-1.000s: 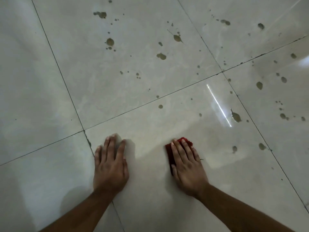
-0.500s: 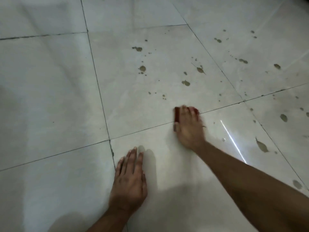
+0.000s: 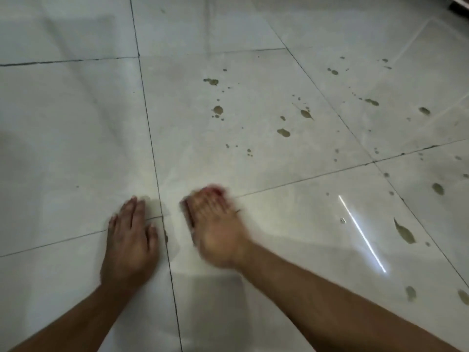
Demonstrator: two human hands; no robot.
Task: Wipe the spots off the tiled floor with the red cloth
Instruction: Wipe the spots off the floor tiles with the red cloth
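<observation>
My right hand point(image 3: 215, 224) lies flat and motion-blurred on the pale tiled floor point(image 3: 76, 148), pressing the red cloth point(image 3: 218, 191) under its straight fingers; only red slivers show at the fingertips and between the fingers. My left hand point(image 3: 130, 240) rests flat on the floor just left of a grout line, fingers straight, holding nothing. Several olive-brown spots point(image 3: 283, 132) dot the tile beyond my right hand. More spots point(image 3: 404, 232) lie on the tiles to the right.
Dark grout lines point(image 3: 162, 217) cross between my hands. A bright streak of reflected light point(image 3: 363, 233) lies on the tile right of my right forearm. A dark edge of some object point(image 3: 460, 3) shows at the top right corner.
My right hand swept the cloth forward to the grout line, then back toward me and to the left beside my left hand. The view shifted right; my left hand stayed planted.
</observation>
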